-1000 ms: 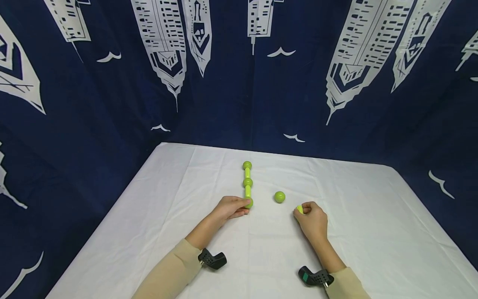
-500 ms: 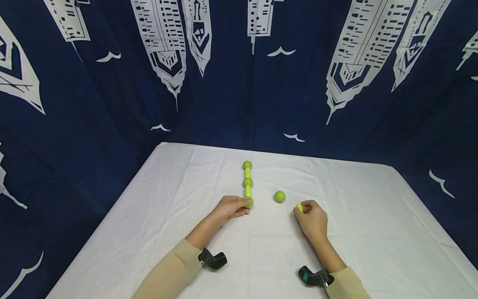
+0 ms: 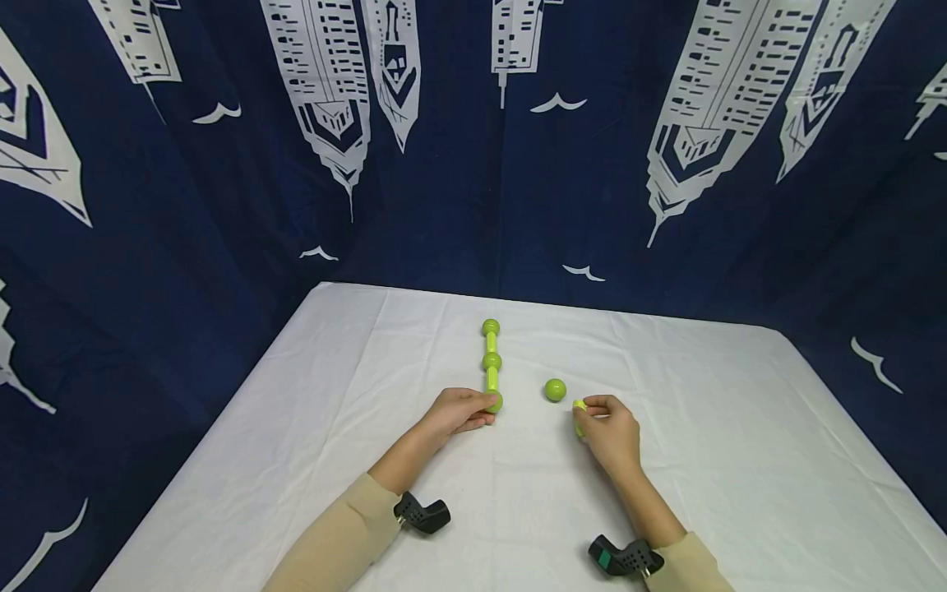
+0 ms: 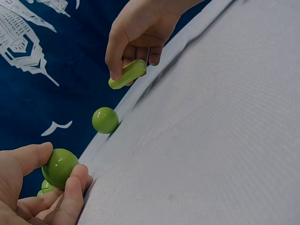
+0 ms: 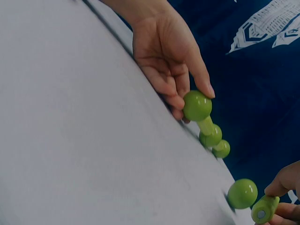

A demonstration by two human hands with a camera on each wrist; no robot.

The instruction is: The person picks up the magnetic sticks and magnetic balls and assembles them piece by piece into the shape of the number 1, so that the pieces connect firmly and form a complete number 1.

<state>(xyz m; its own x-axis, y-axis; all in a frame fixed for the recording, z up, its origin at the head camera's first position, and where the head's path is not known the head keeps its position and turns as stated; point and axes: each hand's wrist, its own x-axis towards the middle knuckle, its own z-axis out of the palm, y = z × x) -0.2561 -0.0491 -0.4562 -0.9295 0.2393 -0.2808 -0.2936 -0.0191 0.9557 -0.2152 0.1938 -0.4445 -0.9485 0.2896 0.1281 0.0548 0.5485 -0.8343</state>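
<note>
A straight chain of green balls and lighter green rods lies on the cloth, with its middle ball (image 3: 491,362) and far ball (image 3: 491,327) uncovered in the head view. My left hand (image 3: 455,409) grips the nearest ball (image 4: 60,168) of the chain between thumb and fingers. To the right, my right hand (image 3: 614,429) pinches a short yellow-green rod (image 4: 128,75) above the cloth. One end of that rod (image 5: 265,209) shows a round silver disc. Between the two hands rests a loose green ball (image 3: 555,390), a little left of the rod and apart from it.
A white cloth (image 3: 414,345) covers the table, its far edge just beyond the chain. Behind hangs a dark blue curtain (image 3: 459,230) with white building prints. Black camera mounts (image 3: 423,514) sit at both wrists.
My right hand has moved slightly left with the rod, closer to the loose ball, and the rod's tilt has altered. My left hand, the chain and the loose ball stay in place.
</note>
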